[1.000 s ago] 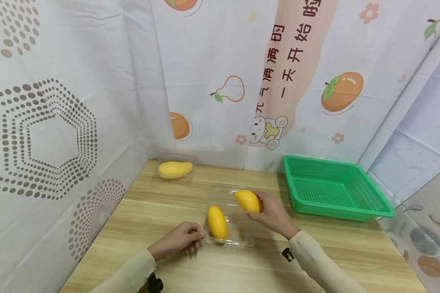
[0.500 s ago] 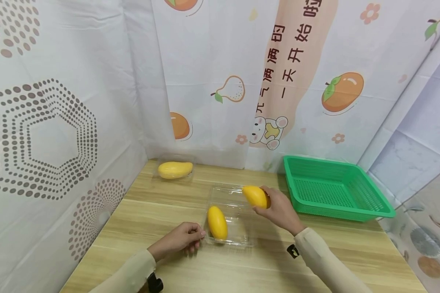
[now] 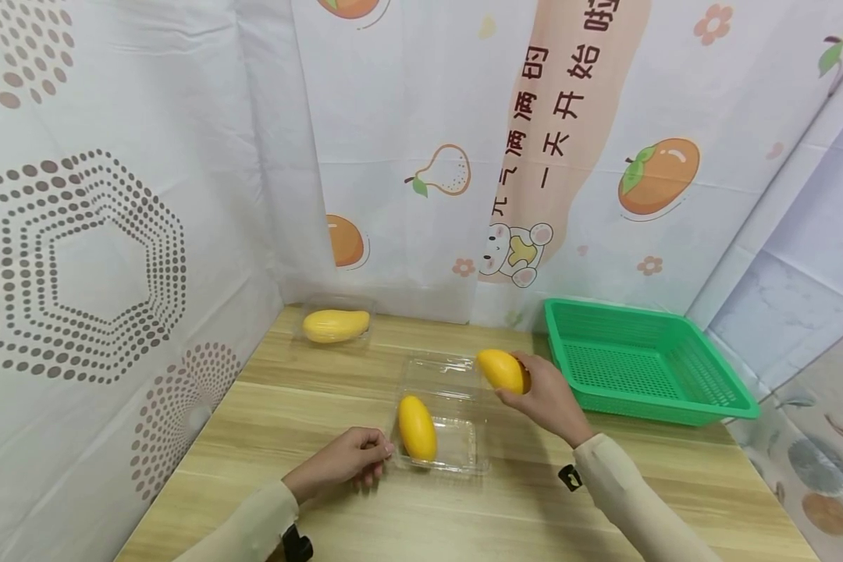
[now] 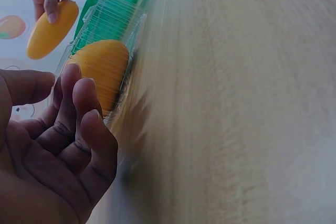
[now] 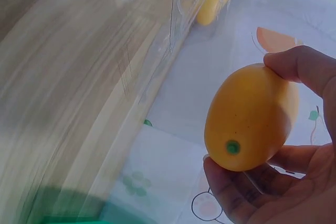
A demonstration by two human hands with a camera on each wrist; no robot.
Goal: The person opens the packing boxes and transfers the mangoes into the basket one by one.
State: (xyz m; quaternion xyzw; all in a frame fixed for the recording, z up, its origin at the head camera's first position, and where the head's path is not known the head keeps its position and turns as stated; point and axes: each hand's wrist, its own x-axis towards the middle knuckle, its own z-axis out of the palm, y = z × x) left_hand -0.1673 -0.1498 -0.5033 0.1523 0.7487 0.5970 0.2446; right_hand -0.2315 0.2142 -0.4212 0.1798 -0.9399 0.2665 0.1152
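Note:
My right hand (image 3: 544, 398) holds a yellow mango (image 3: 501, 371) in the air, right of an opened clear plastic box (image 3: 460, 445). In the right wrist view, thumb and fingers curl round this mango (image 5: 252, 116), and its green stem spot shows. A second mango (image 3: 417, 428) lies in the left part of the box. My left hand (image 3: 347, 460) is at the box's front left corner; in the left wrist view its thumb and index finger pinch the box edge, the other fingers curled.
Another clear box with a yellow mango (image 3: 336, 325) inside stands at the back left of the wooden table (image 3: 309, 398). A green plastic basket (image 3: 653, 406) is at the back right. Printed curtains hang behind and at the sides.
The right hand has carried its mango up and to the right, away from above the box. The left hand stays at the box corner.

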